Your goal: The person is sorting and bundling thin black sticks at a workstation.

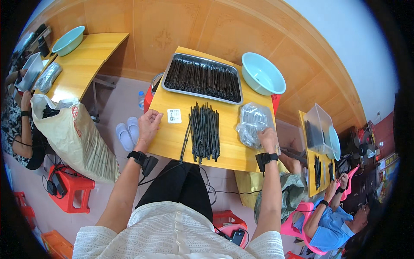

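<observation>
A bundle of thin dark sticks (pixel 205 133) lies on the yellow table (pixel 172 140) in front of me, with one stick apart at its left. My left hand (pixel 149 126) is at the table's left edge, beside a small white printed card (pixel 174 116). Its fingers are curled together; whatever may be between them is hidden. On the right, my right hand (pixel 268 140) has its fingers bent onto a clear plastic bag (pixel 248 140) wrapped around a bundle. Behind the loose sticks stands a metal tray (pixel 206 96) filled with rows of similar dark sticks.
A light blue basin (pixel 264 74) is at the table's back right corner. To the left are a large pale sack (pixel 64 134), a red stool (pixel 73 190) and lilac slippers (pixel 128 133). People work at tables on both sides. Cables (pixel 228 191) hang below my table.
</observation>
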The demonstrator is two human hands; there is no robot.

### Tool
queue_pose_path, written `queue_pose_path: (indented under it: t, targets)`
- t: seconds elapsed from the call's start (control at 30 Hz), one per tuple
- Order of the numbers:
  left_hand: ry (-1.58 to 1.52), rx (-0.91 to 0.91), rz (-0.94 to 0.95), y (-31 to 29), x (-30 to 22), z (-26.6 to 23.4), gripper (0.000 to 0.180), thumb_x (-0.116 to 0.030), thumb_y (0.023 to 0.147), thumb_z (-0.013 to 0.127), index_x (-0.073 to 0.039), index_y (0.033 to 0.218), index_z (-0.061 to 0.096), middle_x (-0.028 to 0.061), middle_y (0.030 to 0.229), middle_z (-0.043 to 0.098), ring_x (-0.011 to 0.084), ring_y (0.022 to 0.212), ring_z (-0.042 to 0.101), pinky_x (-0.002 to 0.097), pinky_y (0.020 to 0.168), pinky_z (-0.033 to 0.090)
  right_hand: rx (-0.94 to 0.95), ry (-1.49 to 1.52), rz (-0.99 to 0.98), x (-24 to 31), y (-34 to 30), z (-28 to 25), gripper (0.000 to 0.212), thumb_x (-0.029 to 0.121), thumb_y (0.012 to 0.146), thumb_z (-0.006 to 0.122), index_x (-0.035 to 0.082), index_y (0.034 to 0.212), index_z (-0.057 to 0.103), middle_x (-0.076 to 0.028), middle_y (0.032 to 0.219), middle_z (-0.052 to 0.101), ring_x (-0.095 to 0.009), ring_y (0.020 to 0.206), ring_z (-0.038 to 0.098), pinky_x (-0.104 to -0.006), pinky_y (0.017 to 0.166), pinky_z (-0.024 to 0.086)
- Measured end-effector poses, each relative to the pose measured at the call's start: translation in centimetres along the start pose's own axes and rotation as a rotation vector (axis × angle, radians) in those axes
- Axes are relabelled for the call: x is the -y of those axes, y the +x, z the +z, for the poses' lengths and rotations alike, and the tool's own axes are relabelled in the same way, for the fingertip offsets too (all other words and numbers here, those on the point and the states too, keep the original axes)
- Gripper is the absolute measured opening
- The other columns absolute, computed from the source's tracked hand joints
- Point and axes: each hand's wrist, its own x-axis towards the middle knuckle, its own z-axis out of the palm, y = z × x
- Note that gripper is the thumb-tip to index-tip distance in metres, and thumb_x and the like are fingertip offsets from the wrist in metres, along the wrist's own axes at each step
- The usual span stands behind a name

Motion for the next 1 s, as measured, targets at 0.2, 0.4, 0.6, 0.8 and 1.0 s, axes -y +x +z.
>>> queue_pose_path:
  t: [0.2,0.4,0.6,0.8,1.0]
  targets:
    - [0.024,0.014,0.006,-0.1,-0.8,0.3,0.015,-0.013,0.081,0.062,0.000,0.074,0.056,-0.0013,0.058,0.052,0.0041,0.049,0.046,0.0191,0.041,0.038,0.001,-0.003,0.070,-0.5,0.3,-0.3,0.024,0.023,0.067,0.062,0.001,0.078,0.062,-0.018,0.080,0.063,-0.036,0.080,0.059,-0.0411,0.074,0.046]
    - [-0.028,0.015,0.026,-0.2,-0.1,0.2,0.015,-0.014,0.083,0.059,-0.001,0.076,0.056,-0.0012,0.058,0.051,0.0038,0.047,0.046,0.0182,0.040,0.036,0.223,0.786,0.247,-1.5,0.7,-1.1,0.022,0.020,0.066,0.066,0.000,0.068,0.059,-0.008,0.059,0.058,-0.018,0.050,0.055,-0.0300,0.044,0.040]
    - [0.018,0.014,0.025,-0.3,-0.4,0.1,0.016,-0.015,0.084,0.058,-0.001,0.076,0.056,-0.0012,0.059,0.052,0.0036,0.047,0.045,0.0184,0.041,0.036,0.286,1.054,0.466,0.0,0.6,-2.7,0.013,0.013,0.069,0.062,0.002,0.066,0.057,-0.003,0.056,0.053,-0.010,0.041,0.044,-0.0260,0.036,0.028]
    - [0.049,0.008,0.019,-0.1,0.1,-0.3,0.016,-0.015,0.083,0.058,-0.001,0.077,0.056,-0.0011,0.058,0.052,0.0037,0.046,0.045,0.0183,0.040,0.035,0.369,0.804,0.286,-0.6,0.8,-1.6,0.017,0.013,0.072,0.061,0.002,0.060,0.056,-0.005,0.051,0.052,-0.012,0.040,0.045,-0.0267,0.036,0.030]
    - [0.018,0.016,0.016,0.1,-0.5,0.5,0.018,-0.015,0.082,0.061,0.001,0.075,0.057,0.0007,0.058,0.053,0.0049,0.046,0.046,0.0193,0.040,0.036,-0.096,0.280,-0.099,-5.2,1.7,1.7,0.011,0.007,0.072,0.057,0.001,0.064,0.060,-0.004,0.051,0.052,-0.012,0.039,0.046,-0.0268,0.035,0.032]
